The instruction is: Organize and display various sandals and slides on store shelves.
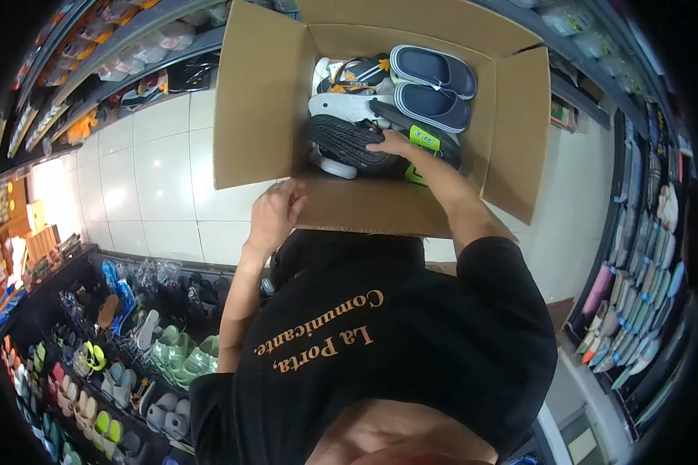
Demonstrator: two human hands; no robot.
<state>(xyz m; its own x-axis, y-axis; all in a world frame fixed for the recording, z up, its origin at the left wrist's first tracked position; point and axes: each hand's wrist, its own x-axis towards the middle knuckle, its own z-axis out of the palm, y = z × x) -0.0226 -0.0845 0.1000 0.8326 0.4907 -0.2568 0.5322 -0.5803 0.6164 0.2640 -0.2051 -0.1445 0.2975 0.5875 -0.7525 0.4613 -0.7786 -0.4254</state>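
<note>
An open cardboard box (262, 99) stands before me with footwear inside. My right hand (392, 144) reaches into it, thumb and fingers on the edge of a black sandal (346, 139) lying sole up. Bright green tags (423, 137) show on dark footwear beside my right wrist. My left hand (276, 212), fingers curled, is at the left edge of the box's near flap (372, 209); whether it grips that edge is unclear. Navy slippers with white-striped rims (433, 107) lie at the box's right. White slippers (349, 107) and black-and-orange footwear (358, 72) fill its left.
At lower left, a dark display rack (168, 270) bears many slippers, among them green ones (177, 351). Shelves with plastic-wrapped goods (145, 52) run along the upper left. Folded textiles (634, 290) are stacked at right. White floor tiles (163, 174) show left of the box.
</note>
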